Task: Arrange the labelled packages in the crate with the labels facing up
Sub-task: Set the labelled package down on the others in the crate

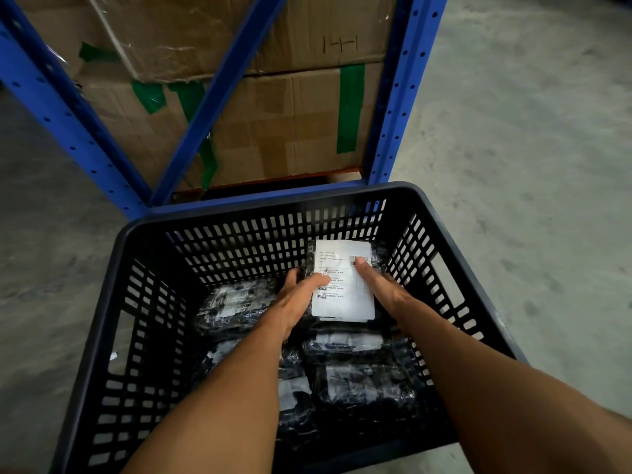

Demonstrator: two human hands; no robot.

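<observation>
A dark plastic crate with slotted walls stands on the floor below me. Inside it lie several dark packages in clear wrap. At the crate's far right, both hands hold one dark package with a white printed label facing up. My left hand grips its left edge, thumb on the label. My right hand holds its right edge, thumb pressed near the barcode. Both forearms reach down into the crate.
A blue metal rack stands just behind the crate, loaded with cardboard boxes patched with green tape. Grey concrete floor spreads to the right and left of the crate.
</observation>
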